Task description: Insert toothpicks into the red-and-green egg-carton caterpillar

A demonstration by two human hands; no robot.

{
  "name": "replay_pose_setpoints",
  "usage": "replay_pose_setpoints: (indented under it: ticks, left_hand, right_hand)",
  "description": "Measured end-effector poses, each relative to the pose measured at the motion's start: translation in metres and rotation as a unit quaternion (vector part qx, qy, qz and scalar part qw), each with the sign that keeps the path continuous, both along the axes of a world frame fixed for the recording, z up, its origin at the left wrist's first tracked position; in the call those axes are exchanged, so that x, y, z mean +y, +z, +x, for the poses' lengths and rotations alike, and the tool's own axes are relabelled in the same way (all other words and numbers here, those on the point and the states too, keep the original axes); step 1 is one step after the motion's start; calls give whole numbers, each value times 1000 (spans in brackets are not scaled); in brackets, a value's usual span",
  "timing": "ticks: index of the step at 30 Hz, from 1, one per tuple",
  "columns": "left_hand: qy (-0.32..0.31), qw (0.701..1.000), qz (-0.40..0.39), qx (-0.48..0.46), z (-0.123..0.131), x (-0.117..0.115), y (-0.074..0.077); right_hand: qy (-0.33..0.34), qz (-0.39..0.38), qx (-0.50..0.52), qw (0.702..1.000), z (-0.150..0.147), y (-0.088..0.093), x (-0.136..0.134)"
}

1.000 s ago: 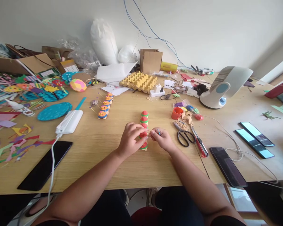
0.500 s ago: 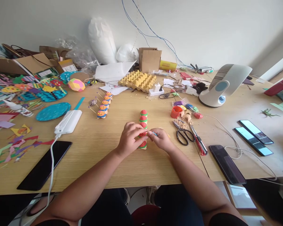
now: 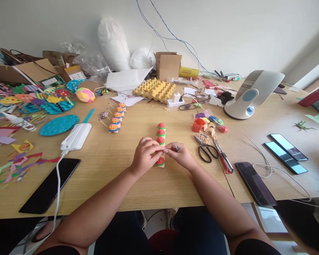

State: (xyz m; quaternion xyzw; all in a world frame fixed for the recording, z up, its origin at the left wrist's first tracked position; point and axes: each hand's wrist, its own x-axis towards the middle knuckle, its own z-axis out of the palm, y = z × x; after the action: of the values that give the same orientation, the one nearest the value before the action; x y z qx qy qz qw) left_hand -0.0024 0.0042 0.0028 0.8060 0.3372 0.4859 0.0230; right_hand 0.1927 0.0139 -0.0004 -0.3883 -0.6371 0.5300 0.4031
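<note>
A row of red and green painted egg-carton cups (image 3: 161, 134) lies on the wooden table (image 3: 117, 170) in front of me. My left hand (image 3: 145, 156) is curled over the near end of the row, fingers pinched on a cup. My right hand (image 3: 181, 155) is closed beside it, pinching a thin blue stick (image 3: 175, 146) whose tip points at the same cup. The fingertips of both hands meet over the row.
Scissors (image 3: 207, 153) and a red cutter (image 3: 223, 158) lie right of my hands, phones (image 3: 256, 183) beyond. A fan (image 3: 251, 95), yellow egg tray (image 3: 155, 90), an orange cup row (image 3: 116, 119), a power bank (image 3: 76, 136) and a black phone (image 3: 50, 185) surround them.
My hands have drawn closer together over the near cup of the row, and the blue stick has tilted a little. The view has shifted slightly.
</note>
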Motion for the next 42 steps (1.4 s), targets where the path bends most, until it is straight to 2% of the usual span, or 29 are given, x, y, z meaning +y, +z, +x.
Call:
replay_pose_setpoints:
  ticks: [11,17,27,34,37,42]
  left_hand:
    - [20,1000,-2,14,-1,1,-1]
    - [6,1000,1,17,1,0,2]
    - [-7,1000,7,1,1,0,0]
    - [-5,1000,3,0,1,-1,1]
    - [1,1000,7,9,-1,0,0]
    - [20,999,-2,32,-4,1,-3]
  right_hand:
    - [-54,-32,61,996,2,-3,4]
    - [-18,30,-28,999,3,-3,3]
    - [-4,82,-79,993,6,-3,2]
    - [-6,147,-125,981,6,-3,1]
    - [5,137,-113,984,4,1,-1]
    - [-3,70,-62,996,0,0,-2]
